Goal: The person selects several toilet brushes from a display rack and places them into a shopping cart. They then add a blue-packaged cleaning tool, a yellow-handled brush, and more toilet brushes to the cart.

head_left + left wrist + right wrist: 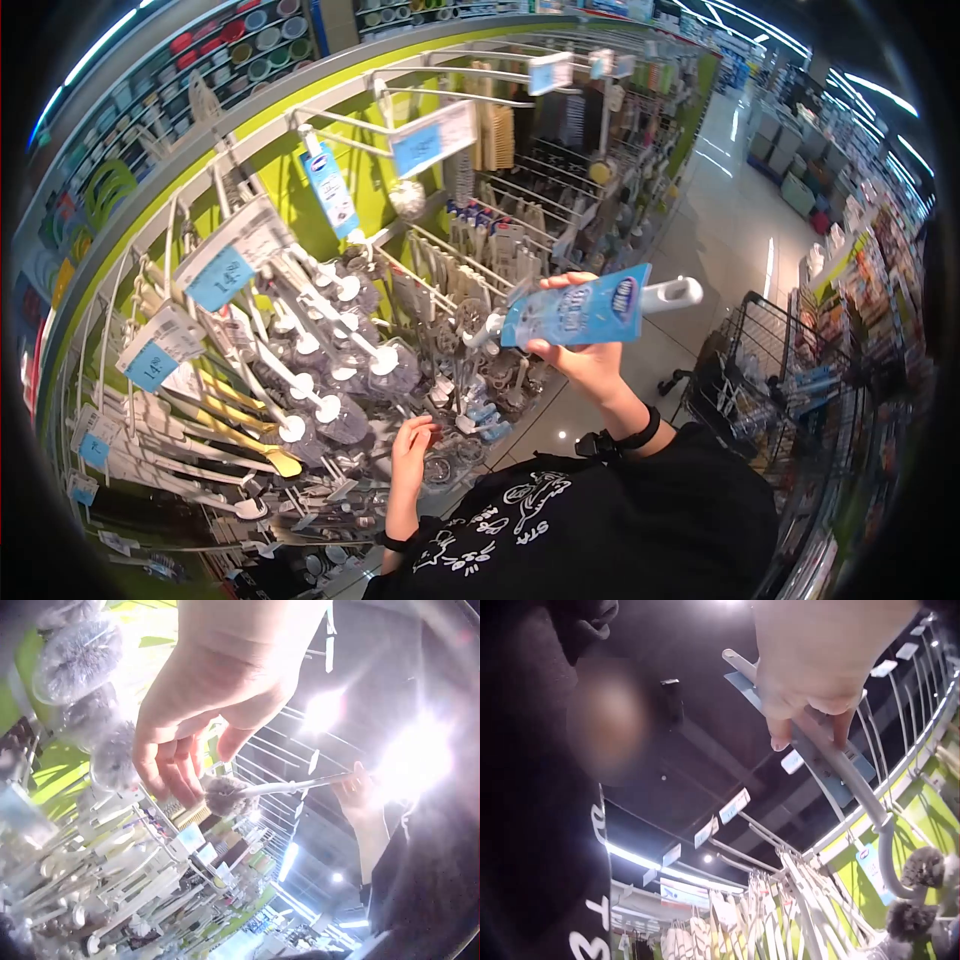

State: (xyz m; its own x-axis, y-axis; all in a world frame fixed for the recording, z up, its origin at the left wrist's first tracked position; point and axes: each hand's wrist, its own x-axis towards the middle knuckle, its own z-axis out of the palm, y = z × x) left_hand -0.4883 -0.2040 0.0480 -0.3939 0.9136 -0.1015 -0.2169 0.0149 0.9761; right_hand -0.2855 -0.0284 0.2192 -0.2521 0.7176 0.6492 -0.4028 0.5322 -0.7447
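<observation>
My right hand (592, 368) grips a white-handled toilet brush (672, 295) around its blue packaging card (600, 306). The looped handle end points to the right in the head view. From the right wrist, the fingers curl round the grey-white handle (859, 787), whose lower end bends into a curve near grey bristles. Across the left wrist view, a fluffy grey brush head (225, 796) shows at the other end of the handle. My left hand (408, 462) holds nothing; its fingers hang loosely bent in front of the hanging brushes (340, 415).
A rack of wire hooks carries several wrapped brushes, with blue price tags (222, 275) sticking out in front. One blue-carded brush (328, 185) hangs alone on the green back panel. A black shopping cart (735, 350) stands at the right, beside the tiled aisle (722, 190).
</observation>
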